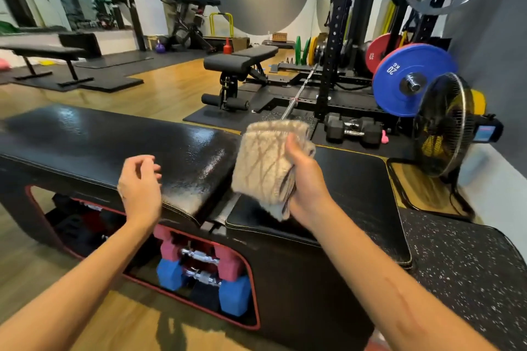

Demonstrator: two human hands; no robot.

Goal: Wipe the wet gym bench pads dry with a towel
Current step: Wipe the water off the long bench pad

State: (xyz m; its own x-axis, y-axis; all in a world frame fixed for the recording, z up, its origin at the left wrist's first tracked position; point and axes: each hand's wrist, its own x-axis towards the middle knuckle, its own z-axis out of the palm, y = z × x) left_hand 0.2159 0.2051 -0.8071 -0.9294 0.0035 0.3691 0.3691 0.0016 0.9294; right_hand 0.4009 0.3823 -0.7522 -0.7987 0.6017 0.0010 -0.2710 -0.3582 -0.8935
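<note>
A black gym bench stands in front of me with two pads. The long left pad (114,137) glistens with water drops. The shorter right pad (356,179) lies beyond a gap with a metal hinge. My right hand (305,179) holds a folded beige towel (268,168) upright in the air above that gap, clear of both pads. My left hand (139,182) hovers over the near edge of the left pad, fingers loosely curled and apart, holding nothing.
Pink and blue dumbbells (199,268) sit in the bench's open base. A black floor fan (445,125) stands at the right, beside a blue 20 kg plate (405,77) on a rack. A black dumbbell (353,129) lies behind the bench. Other benches stand farther back.
</note>
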